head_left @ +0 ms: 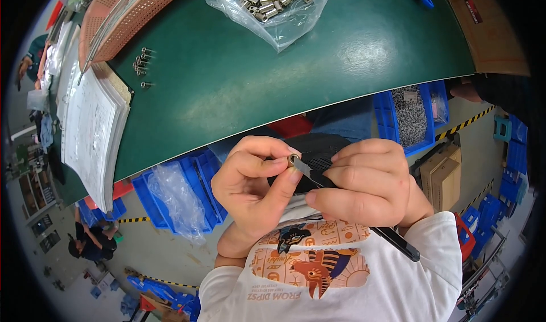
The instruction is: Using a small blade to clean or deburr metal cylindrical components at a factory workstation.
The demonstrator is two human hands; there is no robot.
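My left hand (250,180) pinches a small metal sleeve (292,159) between thumb and fingertips, its open end facing right. In my right hand (369,182) is a black-handled utility knife (399,244), its handle running out below my palm. The knife's blade (303,167) reaches to the sleeve's open end and appears to touch it. Both hands are close together in front of my shirt, off the table's near edge. On the table, a clear plastic bag (278,34) holds many similar metal sleeves (272,3). Several small metal parts (142,62) stand loose at the left.
The green table (227,89) carries a perforated pinkish basket (128,20) and a stack of papers (94,123) at left. Blue bins (165,202) sit below its near edge, another blue bin (406,117) at right. Cardboard boxes (443,177) lie right; a person (94,242) is lower left.
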